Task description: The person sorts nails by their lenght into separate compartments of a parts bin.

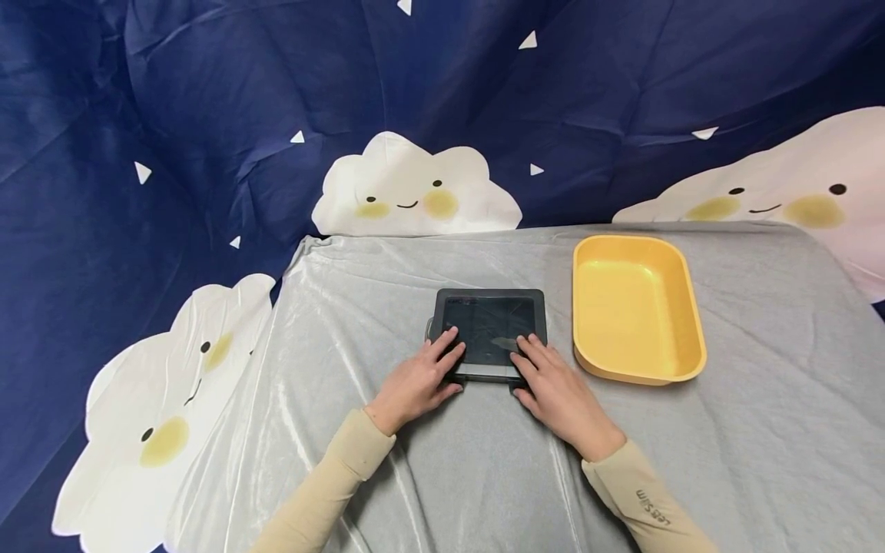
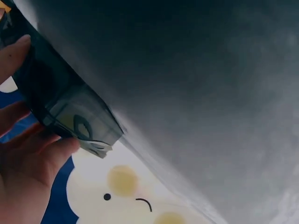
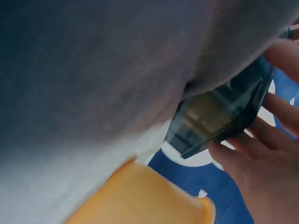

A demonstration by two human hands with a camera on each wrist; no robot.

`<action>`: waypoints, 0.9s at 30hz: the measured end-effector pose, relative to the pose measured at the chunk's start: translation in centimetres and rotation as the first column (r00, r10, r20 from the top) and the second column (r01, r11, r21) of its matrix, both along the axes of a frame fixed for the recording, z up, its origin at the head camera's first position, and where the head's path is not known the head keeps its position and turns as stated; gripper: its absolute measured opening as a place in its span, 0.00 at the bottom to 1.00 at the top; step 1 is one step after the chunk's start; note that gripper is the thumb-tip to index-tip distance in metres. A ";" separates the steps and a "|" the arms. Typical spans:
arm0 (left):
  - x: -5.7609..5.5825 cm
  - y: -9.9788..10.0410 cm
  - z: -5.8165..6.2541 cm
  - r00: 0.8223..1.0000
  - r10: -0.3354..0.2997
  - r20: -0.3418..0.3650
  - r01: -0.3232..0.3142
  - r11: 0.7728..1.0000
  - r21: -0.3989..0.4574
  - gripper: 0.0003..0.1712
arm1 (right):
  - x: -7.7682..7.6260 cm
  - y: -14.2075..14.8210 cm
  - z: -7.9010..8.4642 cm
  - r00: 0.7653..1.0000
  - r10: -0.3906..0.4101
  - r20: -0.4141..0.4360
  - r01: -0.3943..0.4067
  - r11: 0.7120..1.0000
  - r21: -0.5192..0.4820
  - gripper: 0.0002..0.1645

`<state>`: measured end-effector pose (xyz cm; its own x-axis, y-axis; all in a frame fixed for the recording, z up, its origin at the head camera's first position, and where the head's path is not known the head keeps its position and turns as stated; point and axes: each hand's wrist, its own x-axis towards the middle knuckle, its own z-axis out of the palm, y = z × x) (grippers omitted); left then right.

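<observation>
A dark rectangular box with a flat black top lies on the grey cloth in the head view. My left hand rests spread on its near left corner, the thumb down by the front edge. Mirroring it, my right hand lies over the near right corner with fingers stretched across the top. In the left wrist view the box shows smoky see-through walls and a small loop at one end. The right wrist view shows the box beside my straight fingers, its side glossy.
A deep yellow tub stands just right of the box, close to my right hand. Grey velvety cloth covers the table. Behind hangs a dark blue curtain printed with smiling clouds and white triangles.
</observation>
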<state>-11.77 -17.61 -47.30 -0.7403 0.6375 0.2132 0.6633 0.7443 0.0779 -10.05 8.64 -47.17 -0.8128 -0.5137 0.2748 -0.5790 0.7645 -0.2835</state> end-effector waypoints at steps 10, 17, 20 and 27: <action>0.3 0.8 -0.2 0.996 0.017 -0.084 -0.024 0.996 -0.083 0.33 | 0.2 -0.5 -0.3 0.996 -0.020 -0.086 0.023 0.999 0.036 0.30; 0.5 1.4 -0.3 0.989 0.020 -0.144 -0.036 0.993 -0.111 0.31 | 0.1 -0.9 -0.4 0.991 -0.046 -0.125 0.049 0.999 0.020 0.27; 0.7 1.4 -0.5 0.984 0.018 -0.177 -0.041 0.991 -0.125 0.31 | 0.2 -1.3 -0.5 0.989 -0.060 -0.138 0.063 0.998 0.018 0.26; 0.7 1.0 -0.5 0.970 0.023 -0.241 -0.051 0.992 -0.112 0.28 | 0.1 -2.4 -0.3 0.975 -0.074 -0.210 0.083 0.996 0.034 0.21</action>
